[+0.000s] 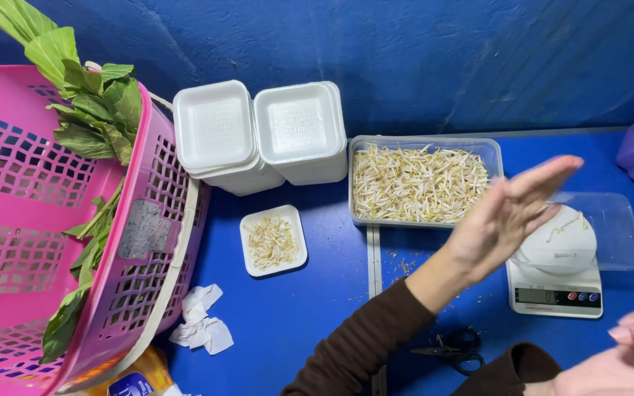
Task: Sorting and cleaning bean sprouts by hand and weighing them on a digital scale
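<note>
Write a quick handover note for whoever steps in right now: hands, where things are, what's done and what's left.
Left hand: open, empty, raised over the scale.
Right hand: open, empty, at the lower right edge.
Sprouts tub: full, behind the scale.
Small tray: holds some sprouts, left of the tub.
Empty trays: two stacks at the back.
Scale plate has only a few sprouts.
Scissors lie near the sleeve.
Done: one tray filled. Left: the stacked trays.

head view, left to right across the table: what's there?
Pink basket with leafy greens → stacked white foam trays → clear tub of bean sprouts → left hand → white scale.
</note>
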